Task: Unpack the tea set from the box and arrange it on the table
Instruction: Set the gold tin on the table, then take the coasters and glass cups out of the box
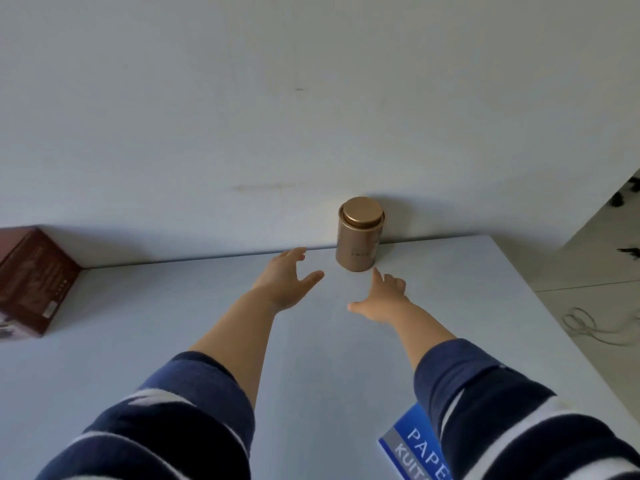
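Observation:
A gold tea canister (359, 237) with a round lid stands upright at the far edge of the white table (173, 306), close to the wall. My left hand (289, 277) hovers just left of it, fingers spread and holding nothing. In front of the canister is my right hand (382, 299), open, its fingertips close to the base. Neither hand touches the canister. A dark red-brown box (33, 282) sits at the table's far left, partly cut off by the frame edge.
A blue and white paper package (414, 445) lies near the front edge under my right sleeve. The table's right edge runs diagonally; beyond it is tiled floor with a white cable (588, 327). A white wall rises right behind the table.

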The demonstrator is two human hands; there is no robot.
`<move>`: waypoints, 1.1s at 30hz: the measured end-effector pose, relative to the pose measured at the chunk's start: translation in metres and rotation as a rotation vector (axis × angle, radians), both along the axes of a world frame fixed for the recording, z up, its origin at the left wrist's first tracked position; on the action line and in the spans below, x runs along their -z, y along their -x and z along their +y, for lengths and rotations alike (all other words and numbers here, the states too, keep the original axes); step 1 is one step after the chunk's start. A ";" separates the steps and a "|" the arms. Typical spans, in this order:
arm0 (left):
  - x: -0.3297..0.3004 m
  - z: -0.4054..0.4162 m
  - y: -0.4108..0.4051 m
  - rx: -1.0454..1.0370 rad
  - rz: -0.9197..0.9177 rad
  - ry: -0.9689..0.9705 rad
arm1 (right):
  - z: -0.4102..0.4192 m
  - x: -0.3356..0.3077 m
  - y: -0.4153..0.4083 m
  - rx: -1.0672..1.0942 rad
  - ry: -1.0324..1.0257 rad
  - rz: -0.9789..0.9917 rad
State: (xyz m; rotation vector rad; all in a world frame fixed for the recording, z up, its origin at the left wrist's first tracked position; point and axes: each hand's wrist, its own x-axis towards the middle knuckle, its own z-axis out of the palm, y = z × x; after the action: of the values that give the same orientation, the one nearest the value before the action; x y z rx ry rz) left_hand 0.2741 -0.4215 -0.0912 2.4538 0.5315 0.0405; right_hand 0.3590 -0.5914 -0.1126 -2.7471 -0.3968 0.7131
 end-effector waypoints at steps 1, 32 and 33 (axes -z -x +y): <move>-0.006 0.007 0.014 0.007 -0.002 -0.020 | 0.006 -0.009 0.013 -0.027 0.031 0.013; -0.053 0.313 0.382 -0.572 -0.073 -0.004 | 0.359 -0.085 0.307 -0.558 -0.176 -0.022; -0.052 0.321 0.382 -0.598 -0.093 -0.004 | 0.369 -0.082 0.307 -0.551 -0.207 -0.013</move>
State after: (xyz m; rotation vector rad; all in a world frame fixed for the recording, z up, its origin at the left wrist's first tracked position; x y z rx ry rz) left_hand -0.1084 -0.1002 -0.0395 2.1977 1.1991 0.3954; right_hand 0.0524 -0.2221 -0.0310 -2.4537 -1.1849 0.7229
